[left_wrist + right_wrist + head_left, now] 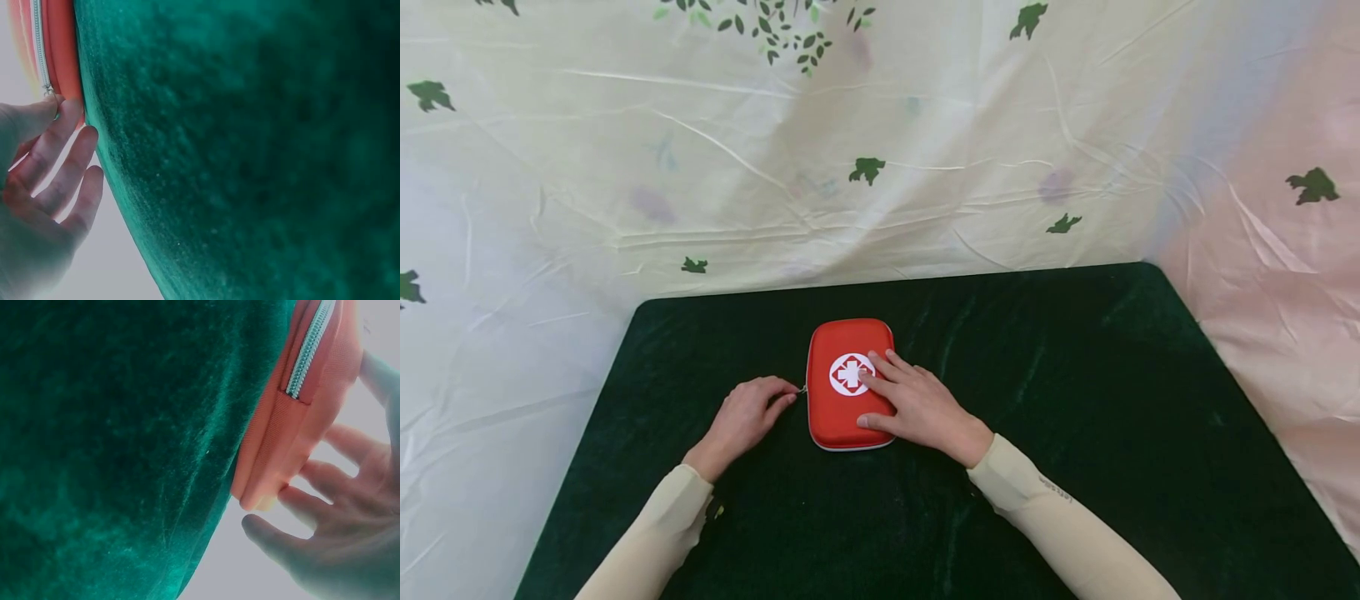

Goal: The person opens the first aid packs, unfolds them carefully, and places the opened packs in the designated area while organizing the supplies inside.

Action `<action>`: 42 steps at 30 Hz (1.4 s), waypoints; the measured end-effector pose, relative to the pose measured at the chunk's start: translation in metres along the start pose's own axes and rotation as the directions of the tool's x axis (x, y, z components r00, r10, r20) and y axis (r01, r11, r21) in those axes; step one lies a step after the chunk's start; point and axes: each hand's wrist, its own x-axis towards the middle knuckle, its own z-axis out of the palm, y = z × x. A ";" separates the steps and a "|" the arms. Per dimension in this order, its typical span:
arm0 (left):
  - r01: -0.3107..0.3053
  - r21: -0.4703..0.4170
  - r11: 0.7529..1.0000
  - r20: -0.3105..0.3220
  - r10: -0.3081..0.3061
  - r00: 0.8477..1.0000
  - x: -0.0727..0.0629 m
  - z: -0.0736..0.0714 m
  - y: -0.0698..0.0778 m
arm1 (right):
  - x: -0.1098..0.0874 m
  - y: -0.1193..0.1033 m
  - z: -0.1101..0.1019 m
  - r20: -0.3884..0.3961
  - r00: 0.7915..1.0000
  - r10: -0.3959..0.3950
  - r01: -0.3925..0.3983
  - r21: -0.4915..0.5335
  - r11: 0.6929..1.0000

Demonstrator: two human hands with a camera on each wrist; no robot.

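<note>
A red zippered first-aid case point(835, 421) with a white cross emblem lies flat on the dark green table. At its left side, my left hand point(747, 421) pinches the small metal zipper pull point(49, 92) between thumb and index finger. Above the pull in the left wrist view, the zipper teeth point(39, 44) are closed together. My right hand point(925, 408) rests on the case's right half with fingers spread, partly covering the emblem. In the right wrist view, the zipper's end point(294, 390) shows on the case's side, near the fingers.
Dark green velvet cloth point(1075, 400) covers the table around the case. Behind and beside the table hangs a pale curtain point(925, 225) with green leaf and bird shapes. Long cream sleeves point(658, 521) cover both forearms.
</note>
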 end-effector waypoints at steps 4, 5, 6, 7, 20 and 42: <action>0.004 0.009 1.000 0.006 -0.004 1.000 -0.003 0.000 0.002 | 0.001 0.000 0.000 0.004 1.000 0.002 -0.002 -0.001 1.000; 0.002 0.011 1.000 0.008 -0.002 1.000 -0.003 0.000 0.002 | 0.001 -0.001 0.000 0.005 1.000 0.004 -0.004 -0.004 1.000; 0.001 0.012 1.000 0.011 -0.001 1.000 -0.004 0.000 0.003 | 0.001 -0.001 0.000 0.006 1.000 0.005 -0.005 -0.007 1.000; -0.002 0.014 1.000 0.014 0.001 1.000 -0.004 0.000 0.003 | 0.001 -0.001 0.000 0.007 1.000 0.006 -0.006 -0.009 1.000; -0.031 0.043 0.999 0.038 0.029 0.999 -0.014 0.000 0.007 | 0.001 0.000 -0.001 0.014 1.000 0.011 -0.011 -0.002 1.000; -0.047 0.038 0.998 0.076 0.044 0.996 -0.028 0.002 0.014 | -0.001 0.000 0.000 0.006 1.000 0.005 -0.005 0.003 1.000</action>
